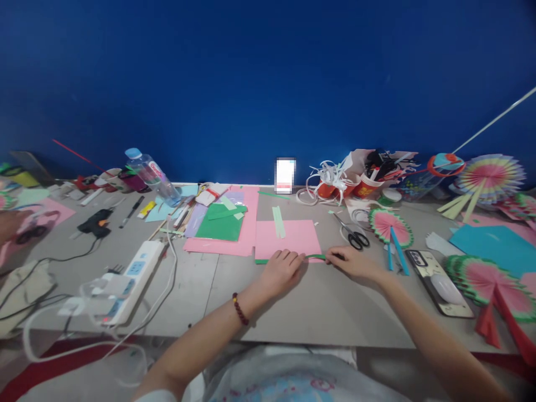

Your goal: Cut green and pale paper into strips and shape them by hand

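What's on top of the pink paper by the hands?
Pale green strips overlap the far edge of the pink paper; a darker green strip runs along its near edge. The left hand hides part of that strip, so I can't see underneath.

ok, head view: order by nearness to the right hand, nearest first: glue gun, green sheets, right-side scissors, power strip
From the right hand:
1. scissors: just beyond it
2. green sheets: to its left, past the left hand
3. power strip: farther left
4. glue gun: left, beyond the strip
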`<state>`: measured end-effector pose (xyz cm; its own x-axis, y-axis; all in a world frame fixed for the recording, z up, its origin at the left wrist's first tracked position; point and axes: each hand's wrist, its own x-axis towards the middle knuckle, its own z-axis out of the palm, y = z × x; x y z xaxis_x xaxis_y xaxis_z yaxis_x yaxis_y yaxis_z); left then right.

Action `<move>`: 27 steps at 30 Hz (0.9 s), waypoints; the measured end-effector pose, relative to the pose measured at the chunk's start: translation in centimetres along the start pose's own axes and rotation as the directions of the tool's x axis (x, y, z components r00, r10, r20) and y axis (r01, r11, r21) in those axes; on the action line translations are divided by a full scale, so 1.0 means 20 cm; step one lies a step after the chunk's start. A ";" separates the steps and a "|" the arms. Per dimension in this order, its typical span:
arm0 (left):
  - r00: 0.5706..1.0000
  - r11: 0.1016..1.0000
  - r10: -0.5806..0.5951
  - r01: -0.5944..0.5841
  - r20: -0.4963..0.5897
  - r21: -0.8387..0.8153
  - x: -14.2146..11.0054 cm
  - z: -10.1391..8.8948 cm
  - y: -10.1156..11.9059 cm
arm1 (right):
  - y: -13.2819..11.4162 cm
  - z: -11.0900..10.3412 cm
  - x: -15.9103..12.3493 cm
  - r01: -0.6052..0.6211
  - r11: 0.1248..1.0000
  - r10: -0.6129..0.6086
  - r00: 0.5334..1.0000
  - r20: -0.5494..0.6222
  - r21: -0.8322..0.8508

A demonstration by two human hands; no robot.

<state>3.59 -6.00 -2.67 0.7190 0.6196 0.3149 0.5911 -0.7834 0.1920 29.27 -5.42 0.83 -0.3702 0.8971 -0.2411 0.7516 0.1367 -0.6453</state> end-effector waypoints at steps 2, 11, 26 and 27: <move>1.000 1.000 -0.010 0.009 -0.002 -0.012 0.00 0.01 0.00 | 0.01 -0.01 0.01 -0.009 1.000 0.009 0.999 0.033 -0.004; 1.000 1.000 -0.012 0.012 -0.020 -0.017 -0.01 0.02 -0.01 | -0.01 -0.03 0.05 0.015 0.997 -0.006 0.994 0.109 -0.077; 0.998 0.997 0.053 -0.054 0.018 0.062 -0.01 -0.01 -0.01 | -0.02 -0.02 0.07 -0.002 0.988 0.022 0.991 0.131 -0.155; 0.998 0.996 0.055 -0.056 0.022 0.069 -0.01 -0.02 -0.01 | -0.02 -0.02 0.07 -0.001 0.988 0.022 0.991 0.132 -0.155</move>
<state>3.26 -5.96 -2.39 0.7582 0.5767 0.3043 0.5737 -0.8118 0.1091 28.73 -3.98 1.05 -0.4222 0.8368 -0.3486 0.8276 0.1989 -0.5248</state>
